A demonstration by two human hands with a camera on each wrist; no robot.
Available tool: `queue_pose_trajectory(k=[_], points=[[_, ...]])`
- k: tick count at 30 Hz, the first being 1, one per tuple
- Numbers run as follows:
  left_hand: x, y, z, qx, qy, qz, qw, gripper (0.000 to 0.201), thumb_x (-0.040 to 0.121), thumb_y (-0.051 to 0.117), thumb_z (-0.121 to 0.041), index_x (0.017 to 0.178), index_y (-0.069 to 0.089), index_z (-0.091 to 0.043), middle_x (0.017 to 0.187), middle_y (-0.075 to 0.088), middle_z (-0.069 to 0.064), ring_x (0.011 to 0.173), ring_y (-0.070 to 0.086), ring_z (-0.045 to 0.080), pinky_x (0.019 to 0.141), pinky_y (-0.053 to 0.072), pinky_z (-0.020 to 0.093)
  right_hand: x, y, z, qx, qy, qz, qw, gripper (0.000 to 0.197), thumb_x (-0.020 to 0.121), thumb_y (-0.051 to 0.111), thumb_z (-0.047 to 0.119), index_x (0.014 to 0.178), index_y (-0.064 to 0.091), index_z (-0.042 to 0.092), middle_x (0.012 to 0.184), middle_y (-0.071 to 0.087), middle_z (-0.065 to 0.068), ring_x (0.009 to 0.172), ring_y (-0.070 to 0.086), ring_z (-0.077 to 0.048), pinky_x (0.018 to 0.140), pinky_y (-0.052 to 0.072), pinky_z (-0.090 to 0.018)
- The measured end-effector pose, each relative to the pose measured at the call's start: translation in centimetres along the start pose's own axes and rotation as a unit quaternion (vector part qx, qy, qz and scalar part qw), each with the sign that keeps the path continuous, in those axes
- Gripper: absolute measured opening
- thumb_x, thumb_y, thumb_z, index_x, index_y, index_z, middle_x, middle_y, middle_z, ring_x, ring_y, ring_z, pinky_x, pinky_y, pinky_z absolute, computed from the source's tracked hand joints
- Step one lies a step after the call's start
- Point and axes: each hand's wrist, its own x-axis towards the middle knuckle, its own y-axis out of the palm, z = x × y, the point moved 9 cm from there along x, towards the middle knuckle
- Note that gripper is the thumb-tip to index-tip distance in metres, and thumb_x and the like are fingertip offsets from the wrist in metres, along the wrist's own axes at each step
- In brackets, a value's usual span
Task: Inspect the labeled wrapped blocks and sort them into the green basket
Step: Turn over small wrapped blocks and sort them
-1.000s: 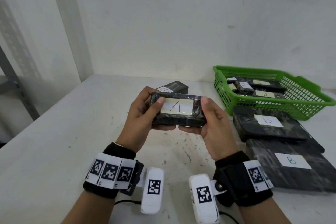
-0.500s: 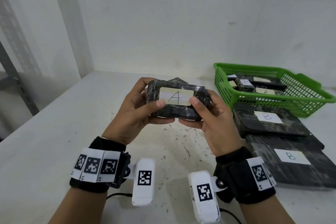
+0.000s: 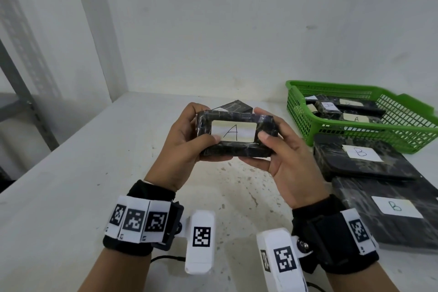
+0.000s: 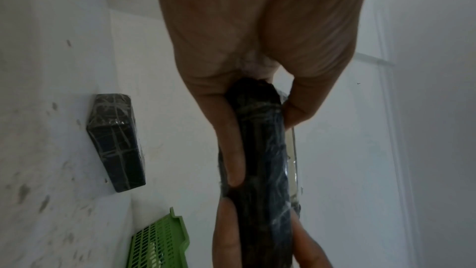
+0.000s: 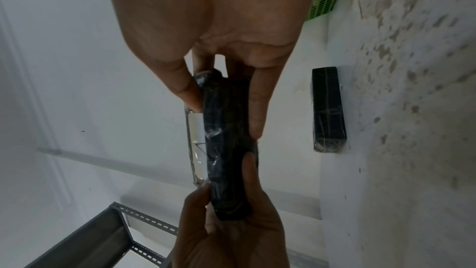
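Observation:
Both hands hold one dark wrapped block (image 3: 237, 149) above the table, its white label marked A tilted up toward the head camera. My left hand (image 3: 187, 140) grips its left end, thumb on the label's lower corner. My right hand (image 3: 279, 147) grips the right end, thumb on the front face. In the wrist views the same block (image 4: 260, 160) (image 5: 226, 140) shows edge-on between thumb and fingers. The green basket (image 3: 403, 130) stands at the right rear with several labelled blocks inside. Another dark block (image 3: 233, 108) lies on the table behind the held one.
Two large flat dark packs marked B (image 3: 362, 159) (image 3: 391, 216) lie on the table in front of the basket, at my right. The white table (image 3: 71, 197) meets a white wall behind. A grey metal shelf post (image 3: 21, 92) stands at the left.
Both hands have lifted the A block a little and tilted its label more toward me. The grip is the same.

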Motion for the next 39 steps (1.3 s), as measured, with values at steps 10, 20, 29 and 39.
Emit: queue_pose_trajectory(k=[10, 20, 29, 39], points=[[-0.1, -0.1, 0.4, -0.04, -0.044, 0.03, 0.998, 0.034, 0.072, 0.058, 0.006, 0.1, 0.049, -0.011, 0.117, 0.06, 0.018, 0.096, 0.063, 0.036, 0.073, 0.06, 0.043, 0.0, 0.2, -0.4, 0.041, 0.021, 0.046, 0.998, 0.076, 0.069, 0.073, -0.006, 0.136, 0.055, 0.025, 0.131, 0.062, -0.012, 0.105, 0.067, -0.027, 0.079, 0.06, -0.035], [-0.1, 0.0, 0.9, -0.053, -0.046, 0.018, 0.997, 0.039, 0.074, 0.062, 0.003, 0.107, 0.049, -0.012, 0.114, 0.065, 0.011, 0.095, 0.07, 0.031, 0.072, 0.06, 0.039, 0.1, 0.2, -0.3, 0.034, 0.017, 0.033, 0.999, 0.064, 0.074, 0.065, 0.005, 0.133, 0.055, 0.028, 0.132, 0.064, -0.005, 0.106, 0.069, -0.023, 0.081, 0.059, -0.036], [-0.4, 0.6, 1.0, -0.051, -0.043, 0.038, 0.997, 0.042, 0.07, 0.068, 0.005, 0.103, 0.05, -0.015, 0.115, 0.067, 0.007, 0.099, 0.069, 0.028, 0.074, 0.059, 0.039, 0.2, -0.6, -0.1, 0.0, -0.001, -0.011, 1.0, 0.038, 0.073, 0.069, 0.026, 0.11, 0.07, 0.02, 0.104, 0.072, -0.006, 0.09, 0.072, -0.023, 0.071, 0.06, -0.035], [-0.3, 0.6, 1.5, -0.038, -0.04, 0.032, 0.998, 0.025, 0.075, 0.07, -0.018, 0.089, 0.05, -0.02, 0.114, 0.066, 0.006, 0.092, 0.069, 0.026, 0.071, 0.06, 0.042, 0.0, -1.0, -0.1, -0.037, -0.014, -0.074, 0.996, 0.047, 0.075, 0.065, 0.047, 0.096, 0.071, 0.007, 0.104, 0.06, -0.038, 0.086, 0.066, -0.037, 0.066, 0.061, -0.039]])
